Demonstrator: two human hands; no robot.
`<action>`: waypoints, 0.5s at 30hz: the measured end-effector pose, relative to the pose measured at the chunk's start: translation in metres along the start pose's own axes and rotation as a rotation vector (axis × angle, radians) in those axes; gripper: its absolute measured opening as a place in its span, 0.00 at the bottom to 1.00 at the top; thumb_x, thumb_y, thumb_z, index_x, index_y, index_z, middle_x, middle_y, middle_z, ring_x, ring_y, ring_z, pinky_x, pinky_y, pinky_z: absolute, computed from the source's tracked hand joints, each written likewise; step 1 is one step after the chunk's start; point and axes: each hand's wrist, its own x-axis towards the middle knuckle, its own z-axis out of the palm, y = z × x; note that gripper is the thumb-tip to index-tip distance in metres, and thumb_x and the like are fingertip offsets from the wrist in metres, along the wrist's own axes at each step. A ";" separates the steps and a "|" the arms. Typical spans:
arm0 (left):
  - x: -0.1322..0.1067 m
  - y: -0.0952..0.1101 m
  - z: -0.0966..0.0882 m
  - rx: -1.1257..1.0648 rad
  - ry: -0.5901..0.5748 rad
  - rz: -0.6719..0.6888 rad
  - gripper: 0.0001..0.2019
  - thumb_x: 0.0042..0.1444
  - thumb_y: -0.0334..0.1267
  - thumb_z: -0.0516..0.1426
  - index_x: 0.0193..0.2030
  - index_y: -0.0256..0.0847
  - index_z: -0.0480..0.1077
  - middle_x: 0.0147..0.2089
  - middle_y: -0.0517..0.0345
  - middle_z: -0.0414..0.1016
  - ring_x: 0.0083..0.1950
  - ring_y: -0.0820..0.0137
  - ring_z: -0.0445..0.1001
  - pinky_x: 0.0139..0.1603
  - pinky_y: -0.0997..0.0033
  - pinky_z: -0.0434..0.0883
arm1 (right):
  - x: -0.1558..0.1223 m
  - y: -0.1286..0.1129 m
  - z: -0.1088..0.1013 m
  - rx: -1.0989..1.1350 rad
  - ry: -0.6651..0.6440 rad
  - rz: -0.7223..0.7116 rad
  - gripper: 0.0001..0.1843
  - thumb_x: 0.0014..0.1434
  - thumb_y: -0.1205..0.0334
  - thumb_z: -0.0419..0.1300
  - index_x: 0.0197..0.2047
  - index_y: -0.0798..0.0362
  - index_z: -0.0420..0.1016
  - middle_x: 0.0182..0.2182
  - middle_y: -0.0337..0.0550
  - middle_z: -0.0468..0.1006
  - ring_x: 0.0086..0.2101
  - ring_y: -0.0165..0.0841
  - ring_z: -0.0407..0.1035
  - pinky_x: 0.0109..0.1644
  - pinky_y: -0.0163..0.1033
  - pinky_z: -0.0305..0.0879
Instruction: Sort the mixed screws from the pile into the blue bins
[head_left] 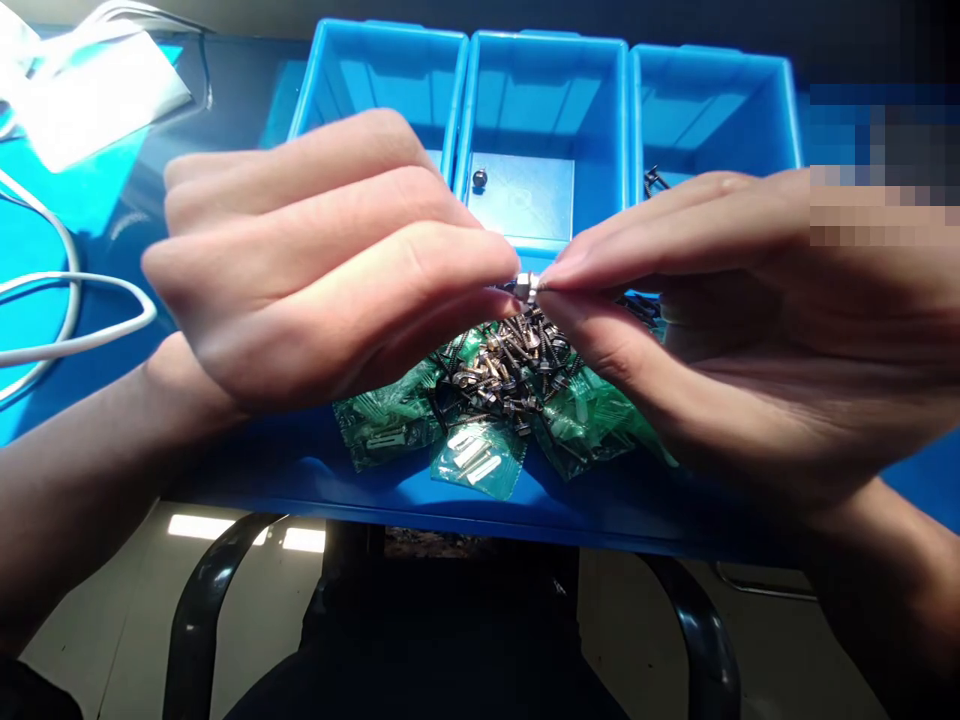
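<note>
My left hand (322, 260) and my right hand (735, 320) meet fingertip to fingertip above a pile of small screws (510, 365). Together they pinch one small silver-headed screw (527, 287) between thumbs and forefingers. The pile lies on a blue table (300, 480) among several green plastic packets (476, 460). Behind the hands stand three blue bins: the left bin (375, 70), the middle bin (547, 100) with a single dark screw (480, 179) in it, and the right bin (712, 110) with a few dark parts (655, 181).
A white cable (67, 320) loops over the table at the left, with a white packet (90, 90) at the far left corner. The table's front edge runs just below the packets. A black chair frame (202, 600) shows under it. A blurred patch covers the upper right.
</note>
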 end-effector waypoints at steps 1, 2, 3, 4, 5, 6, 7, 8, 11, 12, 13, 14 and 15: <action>0.001 0.003 -0.001 -0.018 -0.004 -0.008 0.44 0.62 0.80 0.51 0.78 0.59 0.62 0.72 0.56 0.74 0.85 0.36 0.57 0.80 0.23 0.68 | -0.001 0.000 0.000 -0.005 -0.014 0.015 0.06 0.66 0.64 0.68 0.44 0.44 0.85 0.42 0.35 0.88 0.41 0.32 0.83 0.45 0.41 0.83; 0.002 0.006 -0.001 -0.030 -0.005 -0.012 0.45 0.62 0.81 0.51 0.78 0.59 0.61 0.73 0.56 0.73 0.85 0.35 0.56 0.81 0.23 0.67 | -0.001 0.001 0.000 -0.012 -0.029 0.030 0.06 0.66 0.63 0.68 0.44 0.44 0.85 0.43 0.37 0.88 0.42 0.33 0.83 0.46 0.41 0.84; 0.002 0.007 -0.002 -0.037 -0.004 -0.012 0.46 0.61 0.81 0.51 0.78 0.58 0.61 0.73 0.55 0.73 0.85 0.35 0.56 0.81 0.23 0.67 | -0.002 0.001 0.000 -0.019 -0.040 0.035 0.06 0.67 0.62 0.67 0.45 0.45 0.86 0.44 0.39 0.88 0.42 0.34 0.83 0.47 0.42 0.84; 0.003 0.008 -0.003 -0.038 -0.004 -0.011 0.45 0.62 0.81 0.51 0.78 0.58 0.62 0.72 0.55 0.74 0.84 0.36 0.58 0.80 0.24 0.69 | -0.003 0.002 0.000 -0.029 -0.044 0.030 0.06 0.67 0.61 0.67 0.45 0.45 0.86 0.44 0.40 0.88 0.43 0.35 0.83 0.48 0.43 0.84; 0.004 0.008 -0.004 -0.035 -0.006 -0.007 0.44 0.63 0.80 0.53 0.77 0.57 0.63 0.71 0.54 0.75 0.83 0.36 0.61 0.79 0.25 0.71 | -0.004 0.003 0.000 -0.042 -0.044 0.024 0.07 0.68 0.60 0.66 0.46 0.45 0.86 0.45 0.41 0.88 0.43 0.36 0.83 0.48 0.44 0.84; 0.004 0.007 -0.005 -0.031 -0.010 0.004 0.42 0.64 0.77 0.54 0.76 0.56 0.64 0.68 0.54 0.77 0.80 0.38 0.66 0.76 0.28 0.74 | -0.005 0.003 0.000 -0.054 -0.053 0.025 0.07 0.69 0.59 0.65 0.46 0.44 0.86 0.46 0.41 0.88 0.44 0.36 0.83 0.48 0.45 0.84; 0.005 0.005 -0.007 -0.023 -0.016 0.024 0.37 0.67 0.73 0.56 0.74 0.56 0.66 0.65 0.54 0.80 0.77 0.40 0.71 0.72 0.31 0.78 | -0.005 0.004 0.000 -0.063 -0.057 0.024 0.07 0.70 0.58 0.65 0.47 0.44 0.86 0.46 0.41 0.89 0.44 0.36 0.83 0.48 0.45 0.84; 0.006 0.004 -0.009 -0.015 -0.023 0.064 0.31 0.70 0.67 0.57 0.72 0.55 0.69 0.61 0.54 0.82 0.71 0.44 0.77 0.67 0.36 0.82 | -0.006 0.004 0.000 -0.067 -0.062 0.029 0.07 0.70 0.57 0.65 0.47 0.44 0.86 0.47 0.40 0.89 0.44 0.36 0.83 0.48 0.45 0.84; 0.011 0.002 -0.014 0.019 -0.060 0.191 0.16 0.73 0.49 0.61 0.63 0.50 0.71 0.51 0.55 0.85 0.54 0.56 0.86 0.48 0.50 0.84 | -0.006 0.004 0.001 -0.061 -0.062 0.040 0.08 0.70 0.57 0.65 0.48 0.44 0.86 0.46 0.39 0.89 0.43 0.34 0.83 0.49 0.42 0.83; 0.013 0.003 -0.015 0.030 -0.068 0.203 0.14 0.73 0.46 0.61 0.61 0.49 0.70 0.50 0.56 0.85 0.51 0.58 0.87 0.44 0.53 0.82 | -0.006 0.004 0.001 -0.061 -0.059 0.034 0.08 0.70 0.56 0.65 0.48 0.44 0.87 0.46 0.38 0.89 0.43 0.33 0.83 0.49 0.41 0.83; 0.015 0.004 -0.015 0.038 -0.069 0.210 0.14 0.73 0.44 0.61 0.61 0.49 0.68 0.50 0.58 0.85 0.50 0.60 0.87 0.41 0.55 0.81 | -0.006 0.004 0.001 -0.060 -0.054 0.029 0.08 0.70 0.56 0.65 0.48 0.43 0.87 0.46 0.37 0.88 0.43 0.32 0.83 0.49 0.39 0.83; 0.016 0.005 -0.015 0.046 -0.068 0.210 0.14 0.73 0.44 0.61 0.61 0.49 0.67 0.50 0.59 0.85 0.49 0.62 0.87 0.40 0.57 0.81 | -0.006 0.004 0.001 -0.058 -0.054 0.023 0.08 0.70 0.56 0.65 0.48 0.43 0.87 0.46 0.36 0.88 0.43 0.31 0.83 0.48 0.39 0.83; 0.016 0.006 -0.014 0.057 -0.061 0.212 0.14 0.74 0.44 0.60 0.61 0.49 0.66 0.50 0.61 0.84 0.49 0.64 0.87 0.40 0.59 0.81 | -0.006 0.003 0.001 -0.060 -0.050 0.016 0.08 0.70 0.56 0.65 0.47 0.43 0.87 0.46 0.35 0.88 0.43 0.31 0.83 0.48 0.38 0.83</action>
